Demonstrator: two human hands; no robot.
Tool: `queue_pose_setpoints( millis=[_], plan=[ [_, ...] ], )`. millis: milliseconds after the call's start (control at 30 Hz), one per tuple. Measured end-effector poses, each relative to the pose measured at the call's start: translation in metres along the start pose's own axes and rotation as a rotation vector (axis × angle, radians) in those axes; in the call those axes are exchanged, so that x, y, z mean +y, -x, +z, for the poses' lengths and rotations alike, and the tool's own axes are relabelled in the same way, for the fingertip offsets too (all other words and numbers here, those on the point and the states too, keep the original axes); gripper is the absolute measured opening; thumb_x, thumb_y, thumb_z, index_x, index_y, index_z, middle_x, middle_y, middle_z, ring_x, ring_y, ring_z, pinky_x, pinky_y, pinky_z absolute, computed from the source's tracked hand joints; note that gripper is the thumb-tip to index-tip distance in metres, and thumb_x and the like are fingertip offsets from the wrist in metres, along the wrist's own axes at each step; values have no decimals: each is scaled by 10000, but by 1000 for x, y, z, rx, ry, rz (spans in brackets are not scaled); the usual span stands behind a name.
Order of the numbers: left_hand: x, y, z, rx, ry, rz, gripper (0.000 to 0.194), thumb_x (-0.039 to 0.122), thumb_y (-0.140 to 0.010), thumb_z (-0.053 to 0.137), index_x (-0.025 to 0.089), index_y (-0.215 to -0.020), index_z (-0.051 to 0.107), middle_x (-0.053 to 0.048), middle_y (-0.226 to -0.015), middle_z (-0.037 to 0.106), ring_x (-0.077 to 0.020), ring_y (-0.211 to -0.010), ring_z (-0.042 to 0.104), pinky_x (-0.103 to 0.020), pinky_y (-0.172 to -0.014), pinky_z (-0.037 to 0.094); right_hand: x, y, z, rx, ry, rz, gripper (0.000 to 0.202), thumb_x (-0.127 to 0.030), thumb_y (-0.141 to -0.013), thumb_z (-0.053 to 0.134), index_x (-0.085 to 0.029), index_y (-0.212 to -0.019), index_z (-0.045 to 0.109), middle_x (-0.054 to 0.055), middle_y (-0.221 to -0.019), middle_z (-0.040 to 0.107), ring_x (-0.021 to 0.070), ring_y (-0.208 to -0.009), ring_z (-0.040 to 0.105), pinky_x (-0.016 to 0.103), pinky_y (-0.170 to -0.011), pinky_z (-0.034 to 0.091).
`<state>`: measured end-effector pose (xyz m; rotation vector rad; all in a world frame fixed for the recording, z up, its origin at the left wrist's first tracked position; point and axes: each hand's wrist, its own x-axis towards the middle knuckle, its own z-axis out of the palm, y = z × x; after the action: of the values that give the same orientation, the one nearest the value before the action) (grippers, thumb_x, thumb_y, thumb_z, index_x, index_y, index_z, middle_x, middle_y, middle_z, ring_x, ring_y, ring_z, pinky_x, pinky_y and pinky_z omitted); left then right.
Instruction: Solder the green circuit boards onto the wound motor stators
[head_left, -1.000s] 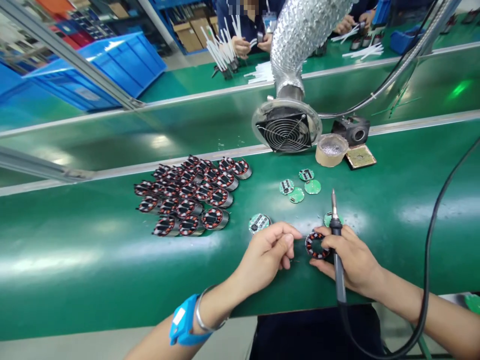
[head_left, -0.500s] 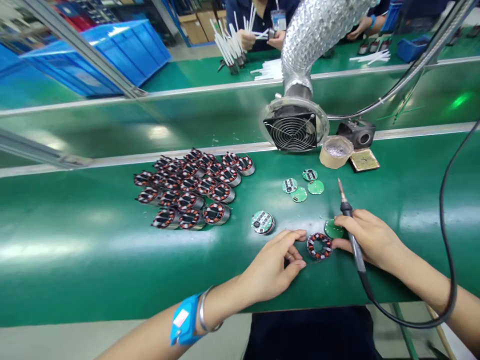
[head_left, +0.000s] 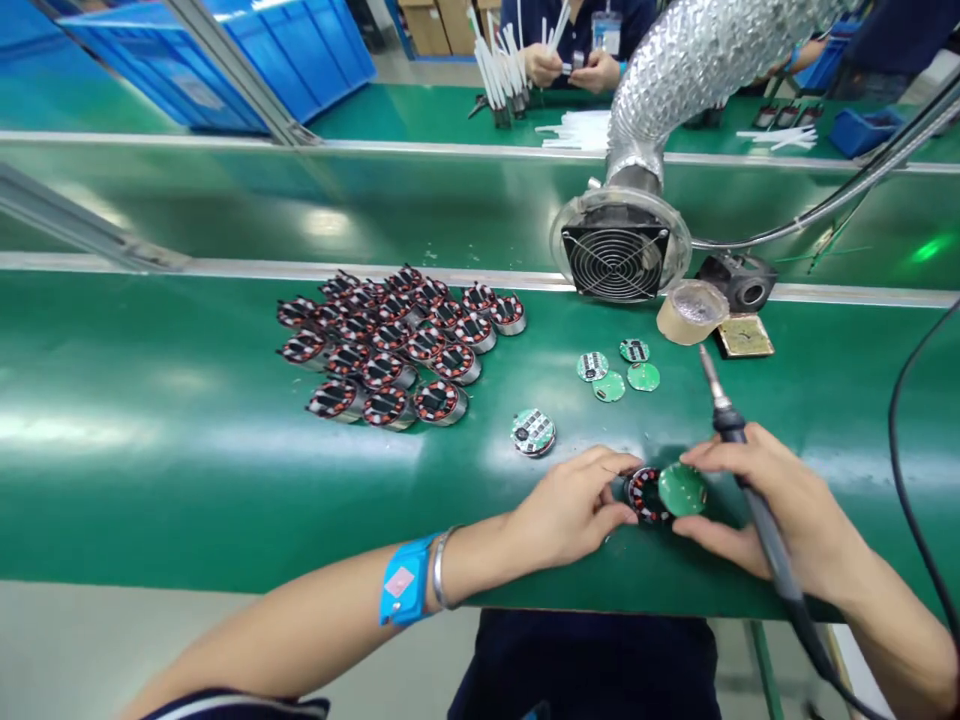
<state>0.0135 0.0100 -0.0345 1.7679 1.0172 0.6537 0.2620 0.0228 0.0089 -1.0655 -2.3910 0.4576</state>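
The person there has the left grip [head_left: 574, 510] around a wound coil ring [head_left: 643, 496], while just beside it the right grip [head_left: 795, 495] pinches a green board [head_left: 683, 489], partly covering the ring, with a soldering iron [head_left: 761, 515] held alongside.

Over the flat green tabletop [head_left: 225, 480], a round green circuit board [head_left: 683, 490] is just right of a ring-shaped black-and-orange stator [head_left: 643, 496], with cylindrical silver metal stators [head_left: 390, 337] clustered farther back left.
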Motion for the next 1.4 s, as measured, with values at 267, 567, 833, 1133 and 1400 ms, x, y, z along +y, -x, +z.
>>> queue_pose_setpoints(
  millis=[267, 567, 833, 1133, 1400],
  plan=[
    [-1, -7, -11, -60, 571, -233, 291, 404, -813, 678, 126, -895, 703, -43, -836, 640, -101, -596, 643, -236, -579, 568, -28, -18, 8, -140, 107, -63, 273, -271, -860, 657, -229, -1109, 554, 60, -880, 587, 242, -866, 491, 379, -752, 446],
    [24, -23, -4, -113, 490, -386, 169, 223, -701, 715, 136, -646, 581, 68, -490, 521, -38, -409, 438, -145, -394, 339, -17, -15, 10, -41, -126, -116, 305, -269, -847, 684, -226, -1100, 520, 90, -1065, 642, 232, -952, 570, 392, -823, 485],
    [20, -18, -3, -116, 474, -365, 204, 305, -749, 673, 146, -709, 552, 50, -558, 522, -49, -449, 458, -147, -405, 367, -24, -12, 22, 6, -62, -94, 204, -57, -908, 443, -226, -981, 531, 21, -776, 589, 174, -723, 469, 309, -653, 430],
    [27, -15, 1, 30, 223, -175, 125, 121, -677, 599, 152, -602, 503, 43, -589, 461, -55, -502, 392, -172, -462, 313, -43, -12, 11, -38, 195, -179, 278, -98, -958, 363, -194, -1041, 610, 54, -751, 596, 218, -836, 539, 353, -726, 476],
    [29, -14, 0, 40, 62, -111, 118, 145, -737, 614, 141, -631, 563, 34, -622, 483, -51, -498, 421, -171, -475, 338, -45, 35, -19, 169, 99, -48, 472, -188, -903, 519, -240, -1372, 490, 52, -821, 660, 191, -692, 643, 305, -570, 520]
  ],
)
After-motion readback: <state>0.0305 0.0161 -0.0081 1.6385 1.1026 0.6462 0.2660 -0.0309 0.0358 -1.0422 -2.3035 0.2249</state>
